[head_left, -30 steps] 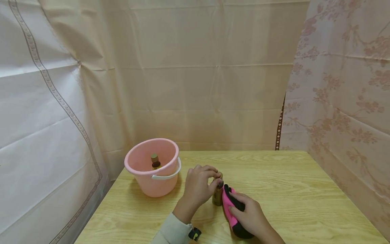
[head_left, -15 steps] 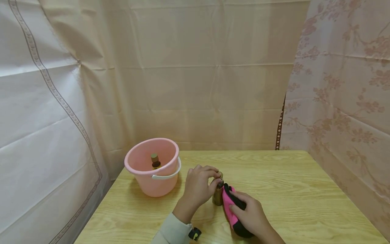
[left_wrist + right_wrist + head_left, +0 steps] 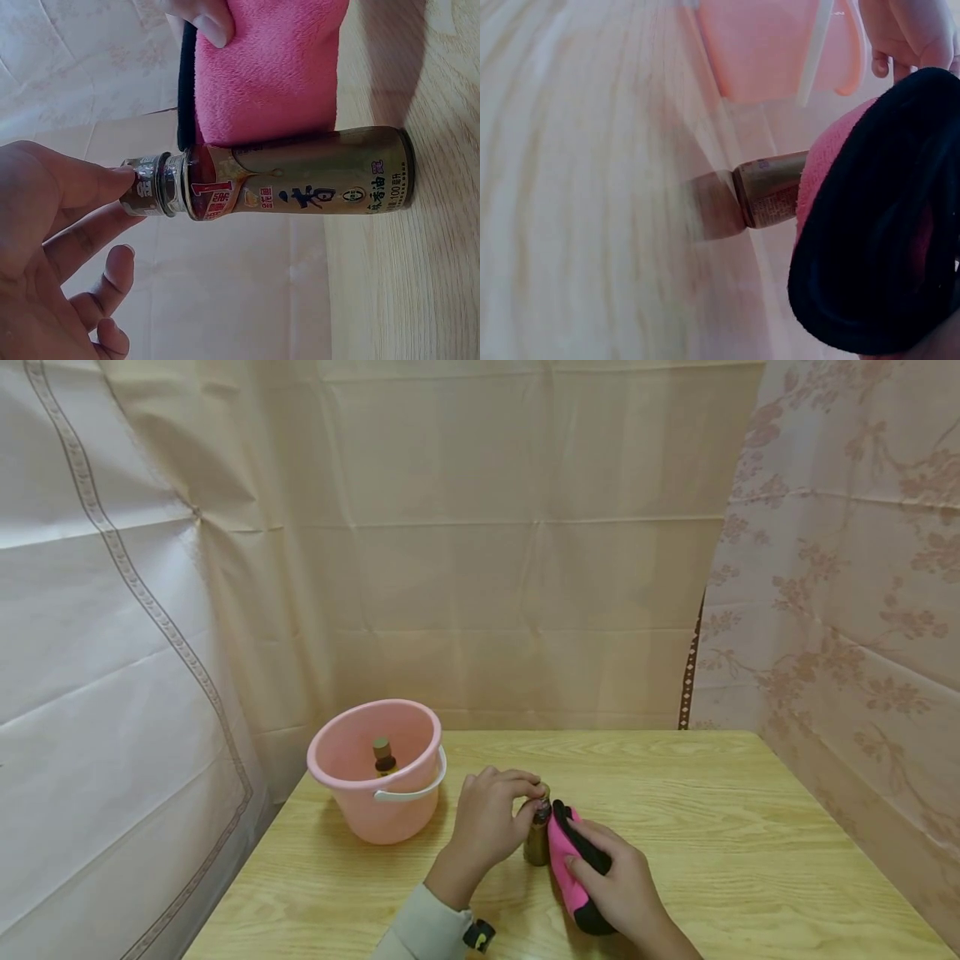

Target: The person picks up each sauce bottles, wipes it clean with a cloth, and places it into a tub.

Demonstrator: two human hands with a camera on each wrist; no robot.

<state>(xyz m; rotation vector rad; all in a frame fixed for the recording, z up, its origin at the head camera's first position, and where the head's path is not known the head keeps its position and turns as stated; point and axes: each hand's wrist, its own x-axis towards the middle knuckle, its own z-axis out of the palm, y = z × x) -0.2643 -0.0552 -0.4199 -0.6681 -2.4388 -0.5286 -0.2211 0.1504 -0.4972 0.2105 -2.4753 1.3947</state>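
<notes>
A small sesame oil bottle (image 3: 300, 174) with a gold-brown label stands upright on the wooden table. My left hand (image 3: 491, 814) pinches its cap (image 3: 146, 186) between thumb and fingers, the other fingers loosely bent. My right hand (image 3: 618, 881) grips a pink plush cloth pad with black trim (image 3: 566, 860). In the left wrist view the pad's pink face (image 3: 270, 75) lies against the bottle's side, near its shoulder and upper body. The right wrist view shows the pad's black side (image 3: 870, 225) hiding the upper bottle; only the bottle's lower part (image 3: 772, 187) shows.
A pink bucket (image 3: 360, 802) with a white handle (image 3: 412, 793) stands at the table's left. Inside it is another bottle with a brown cap (image 3: 382, 748). Curtains hang behind and on both sides of the wooden table (image 3: 712, 827).
My right hand and the pink pad have shifted slightly upward along the bottle, away from me. My left hand stays on the cap, and the bottle keeps its place.
</notes>
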